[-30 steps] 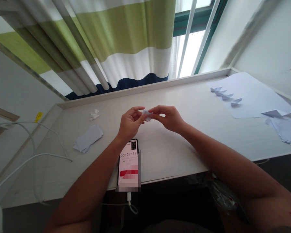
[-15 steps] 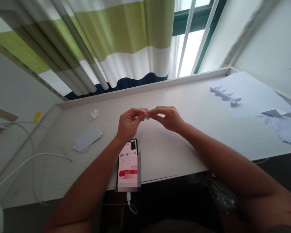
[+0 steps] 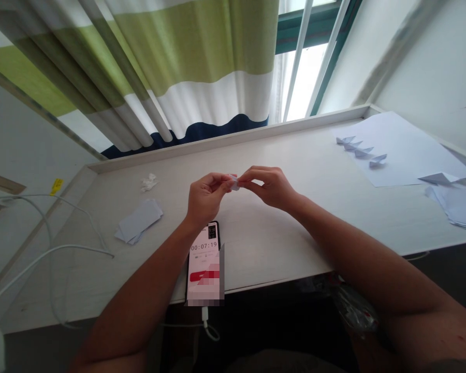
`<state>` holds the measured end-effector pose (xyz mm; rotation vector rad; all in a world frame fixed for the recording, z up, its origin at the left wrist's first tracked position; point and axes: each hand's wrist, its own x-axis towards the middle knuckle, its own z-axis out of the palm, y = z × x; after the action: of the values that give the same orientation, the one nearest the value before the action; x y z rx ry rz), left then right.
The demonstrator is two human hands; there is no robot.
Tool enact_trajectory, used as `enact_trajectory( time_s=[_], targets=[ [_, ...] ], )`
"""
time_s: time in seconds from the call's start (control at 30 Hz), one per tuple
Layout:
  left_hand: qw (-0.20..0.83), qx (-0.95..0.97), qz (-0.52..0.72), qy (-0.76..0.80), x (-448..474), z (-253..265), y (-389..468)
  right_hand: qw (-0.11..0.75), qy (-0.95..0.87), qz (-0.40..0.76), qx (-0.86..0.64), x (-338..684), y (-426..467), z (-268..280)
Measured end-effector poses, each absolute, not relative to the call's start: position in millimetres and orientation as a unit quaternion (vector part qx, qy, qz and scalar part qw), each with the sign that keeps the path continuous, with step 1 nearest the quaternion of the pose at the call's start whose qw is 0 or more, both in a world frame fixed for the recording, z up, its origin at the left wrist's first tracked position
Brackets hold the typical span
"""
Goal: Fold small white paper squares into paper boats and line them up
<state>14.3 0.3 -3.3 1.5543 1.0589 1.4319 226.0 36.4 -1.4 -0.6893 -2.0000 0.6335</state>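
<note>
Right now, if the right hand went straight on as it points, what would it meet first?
The small paper piece the right hand touches; just past it, likely the left hand, though depth is unclear.

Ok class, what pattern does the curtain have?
The curtain has broad green and white bands, with dark blue along the bottom; it shows in the head view.

Left hand [image 3: 205, 199] and right hand [image 3: 272, 186] pinching small folded paper [image 3: 235, 183], phone [image 3: 202, 261] nearby, white desk [image 3: 267, 243]
</note>
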Motion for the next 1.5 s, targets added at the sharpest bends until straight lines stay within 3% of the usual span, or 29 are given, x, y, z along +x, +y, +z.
enact_trajectory(
  time_s=[0.23,0.43,1.5],
  targets=[
    [0.363,0.584,0.587,0.427,19,-10,4,0.477,-0.711,0.408,-0.317,216,32,-3],
    [0.370,0.570,0.600,0.421,20,-6,4,0.488,-0.680,0.462,-0.293,214,35,-7],
    [0.439,0.526,0.571,0.452,18,-2,3,0.452,-0.638,0.550,-0.294,213,37,-8]
  ],
)
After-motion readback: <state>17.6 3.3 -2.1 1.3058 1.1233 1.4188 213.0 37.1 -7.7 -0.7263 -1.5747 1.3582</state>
